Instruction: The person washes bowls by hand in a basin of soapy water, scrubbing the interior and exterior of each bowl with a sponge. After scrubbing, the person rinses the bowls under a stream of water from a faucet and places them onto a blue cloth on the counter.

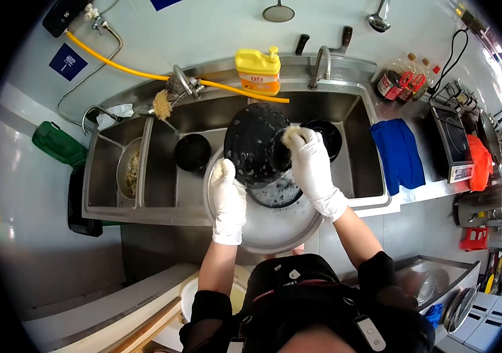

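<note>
- A round, black, sudsy bowl (pixel 254 144) is tilting over the wide grey metal basin (pixel 268 228).
- The white-gloved right hand (pixel 313 167) is clamping its fingers on a pale scrubber (pixel 290 136).
- The white-gloved left hand (pixel 228 197) is lying at the basin's left rim (its finger grip I cannot tell).

Pale wall (pixel 204 35) behind a steel counter (pixel 426 138), grey tiled floor (pixel 421 226) below

Left hand (pixel 228 197), right hand (pixel 311 167): white gloves (pixel 330 203); black sleeves (pixel 213 307); black apron (pixel 292 288), white strap tabs (pixel 371 334).
</note>
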Available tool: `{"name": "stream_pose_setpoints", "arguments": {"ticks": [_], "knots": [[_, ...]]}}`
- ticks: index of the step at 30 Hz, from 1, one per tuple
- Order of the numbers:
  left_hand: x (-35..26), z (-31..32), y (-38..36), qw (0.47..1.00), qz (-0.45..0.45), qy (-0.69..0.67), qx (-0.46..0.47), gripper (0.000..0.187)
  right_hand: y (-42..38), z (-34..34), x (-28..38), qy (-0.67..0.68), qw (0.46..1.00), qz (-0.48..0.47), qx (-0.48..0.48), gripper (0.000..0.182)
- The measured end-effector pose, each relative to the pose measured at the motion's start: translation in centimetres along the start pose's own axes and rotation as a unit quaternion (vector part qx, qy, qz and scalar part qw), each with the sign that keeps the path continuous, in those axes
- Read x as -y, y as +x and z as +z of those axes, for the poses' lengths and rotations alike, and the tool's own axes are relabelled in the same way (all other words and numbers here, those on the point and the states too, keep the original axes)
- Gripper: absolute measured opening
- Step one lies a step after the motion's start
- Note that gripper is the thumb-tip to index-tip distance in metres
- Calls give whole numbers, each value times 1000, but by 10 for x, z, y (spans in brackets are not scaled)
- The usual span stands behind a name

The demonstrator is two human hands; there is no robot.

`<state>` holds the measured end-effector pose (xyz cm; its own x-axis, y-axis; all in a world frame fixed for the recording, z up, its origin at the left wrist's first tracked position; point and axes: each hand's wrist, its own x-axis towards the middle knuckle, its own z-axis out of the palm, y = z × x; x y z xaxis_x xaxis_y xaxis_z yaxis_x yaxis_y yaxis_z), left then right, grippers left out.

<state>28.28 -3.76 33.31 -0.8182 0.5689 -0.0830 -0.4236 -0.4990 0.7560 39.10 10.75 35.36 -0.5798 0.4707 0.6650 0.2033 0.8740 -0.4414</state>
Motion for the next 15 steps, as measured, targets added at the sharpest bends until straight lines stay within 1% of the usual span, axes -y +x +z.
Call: {"name": "stream_pose_setpoints", "arguments": {"ticks": [2,3,4,5,6,7,8,9,10,11,12,13,14,15], "knots": [[4,5,1,1000,-5,17,-5,29,-15,-2,-19,108,984,126,70,19],[8,7,2,993,30,115,7,27,-15,-12,-19,233,934,248,108,18],[7,19,-1,975,63,212,20,26,3,-41,0,357,802,457,141,22],[5,32,-8,919,108,378,33,21,-1,-40,-11,449,761,460,85,29],[23,34,-3,891,195,404,67,11,-5,-41,-25,534,711,457,27,37],[33,51,7,818,301,457,176,12,5,-73,-30,543,701,460,45,46],[36,66,20,718,407,496,271,15,-4,-71,-50,566,679,466,23,50],[43,82,28,677,447,489,321,16,-15,-70,-83,523,702,481,52,51],[52,96,35,631,486,479,369,17,-3,-78,-83,479,721,494,82,52],[62,107,43,596,491,502,390,21,7,-82,-76,551,649,522,-46,52],[70,116,51,559,494,524,410,25,2,-86,-105,498,666,555,16,41],[80,119,65,482,487,581,439,33,-4,-78,-130,474,659,584,3,35],[80,126,66,443,492,620,421,39,-9,-66,-154,448,652,611,-9,29],[77,131,60,484,464,630,392,42,-14,-55,-172,410,663,626,5,26]]}}
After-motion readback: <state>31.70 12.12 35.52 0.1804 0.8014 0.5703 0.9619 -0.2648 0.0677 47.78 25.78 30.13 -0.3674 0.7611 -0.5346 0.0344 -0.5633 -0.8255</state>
